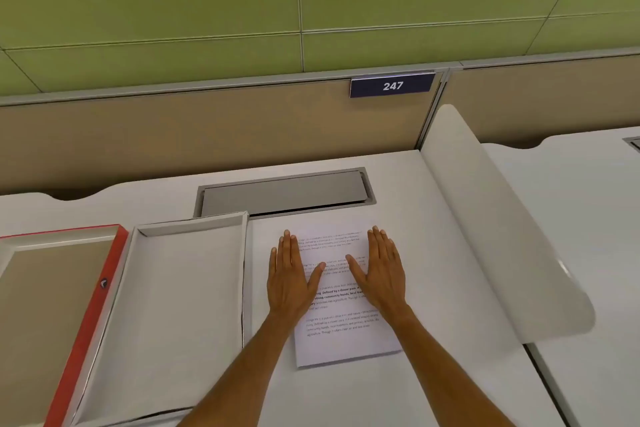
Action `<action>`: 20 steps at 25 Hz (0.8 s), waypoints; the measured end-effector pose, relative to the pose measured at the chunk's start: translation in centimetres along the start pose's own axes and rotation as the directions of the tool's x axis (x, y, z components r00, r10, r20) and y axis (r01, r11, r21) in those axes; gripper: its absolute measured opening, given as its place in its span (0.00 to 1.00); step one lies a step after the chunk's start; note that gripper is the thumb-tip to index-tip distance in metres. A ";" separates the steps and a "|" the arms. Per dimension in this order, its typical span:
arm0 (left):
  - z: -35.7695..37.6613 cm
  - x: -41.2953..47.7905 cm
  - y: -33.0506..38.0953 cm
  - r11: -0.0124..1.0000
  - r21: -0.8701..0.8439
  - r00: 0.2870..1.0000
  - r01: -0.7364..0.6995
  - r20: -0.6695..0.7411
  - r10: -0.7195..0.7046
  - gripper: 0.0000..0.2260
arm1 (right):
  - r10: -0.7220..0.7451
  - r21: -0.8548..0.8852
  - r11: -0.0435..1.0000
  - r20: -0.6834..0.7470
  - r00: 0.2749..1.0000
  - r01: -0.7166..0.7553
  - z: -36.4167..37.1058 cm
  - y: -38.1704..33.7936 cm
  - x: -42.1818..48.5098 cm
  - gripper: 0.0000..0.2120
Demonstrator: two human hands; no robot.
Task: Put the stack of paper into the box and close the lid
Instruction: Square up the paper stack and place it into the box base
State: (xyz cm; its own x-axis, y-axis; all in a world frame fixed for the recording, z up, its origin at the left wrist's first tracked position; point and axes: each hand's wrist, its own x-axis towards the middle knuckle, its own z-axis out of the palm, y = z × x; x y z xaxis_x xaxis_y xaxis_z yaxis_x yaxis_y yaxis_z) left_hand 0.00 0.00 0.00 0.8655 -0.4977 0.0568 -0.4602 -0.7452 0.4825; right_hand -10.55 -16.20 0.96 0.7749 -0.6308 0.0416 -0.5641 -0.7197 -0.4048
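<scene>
A stack of printed white paper lies flat on the white desk, just right of centre. My left hand rests palm down on the stack's left edge, fingers straight and together. My right hand lies palm down on its right side, thumb spread inward. Neither hand grips anything. Left of the stack, almost touching it, stands the open white box, with nothing inside. Its red-edged lid lies upside down at the far left, beside the box.
A grey cable hatch is set into the desk behind the paper. A white curved divider rises on the right, with another desk beyond it. A beige partition with a "247" sign closes the back.
</scene>
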 end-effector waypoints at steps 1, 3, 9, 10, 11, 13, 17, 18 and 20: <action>0.1 -0.2 0.0 1.000 -0.007 1.000 0.012 0.018 -0.012 0.40 | 0.008 0.008 1.000 0.003 1.000 -0.008 0.0 0.1 -0.2 0.39; 0.4 -0.5 -0.2 0.999 0.019 0.999 0.035 0.024 -0.035 0.40 | 0.029 -0.008 1.000 -0.003 1.000 -0.029 0.2 0.4 -0.5 0.39; 0.7 -1.1 -0.2 0.998 0.027 0.996 0.055 0.065 -0.057 0.41 | 0.056 -0.020 0.998 0.061 0.997 -0.055 0.5 0.3 -1.4 0.40; 0.8 -1.1 -0.2 0.997 0.031 0.996 0.065 0.062 -0.067 0.41 | 0.065 -0.024 0.998 0.069 0.995 -0.064 0.5 0.4 -1.4 0.41; 0.8 -1.2 -0.1 0.996 0.026 0.994 0.082 0.067 -0.084 0.42 | 0.080 -0.024 0.997 0.078 0.994 -0.079 0.5 0.3 -1.5 0.41; 0.8 -1.4 0.1 0.992 0.009 0.990 0.128 0.057 -0.129 0.43 | 0.119 -0.032 0.993 0.075 0.990 -0.117 0.3 0.2 -1.5 0.44; 0.1 -1.7 2.1 0.930 -0.030 0.930 0.367 0.033 -0.366 0.45 | 0.273 0.000 0.962 0.039 0.961 -0.273 0.0 -0.7 -1.5 0.49; -0.1 -1.7 2.7 0.901 -0.008 0.901 0.433 0.031 -0.433 0.44 | 0.324 0.011 0.946 0.035 0.946 -0.324 -0.1 -1.1 -1.5 0.49; -0.5 -1.4 3.6 0.840 0.027 0.839 0.541 0.051 -0.542 0.41 | 0.383 0.000 0.924 -0.024 0.923 -0.383 -0.4 -1.8 -1.4 0.45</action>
State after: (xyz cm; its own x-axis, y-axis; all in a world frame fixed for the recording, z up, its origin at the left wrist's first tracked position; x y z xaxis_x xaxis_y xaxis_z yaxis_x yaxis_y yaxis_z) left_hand -2.80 -1.78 2.13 0.9652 -0.0366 -0.2588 0.0764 -0.9075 0.4130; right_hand -10.74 -14.11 2.01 0.4924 -0.8652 -0.0948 -0.8181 -0.4229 -0.3896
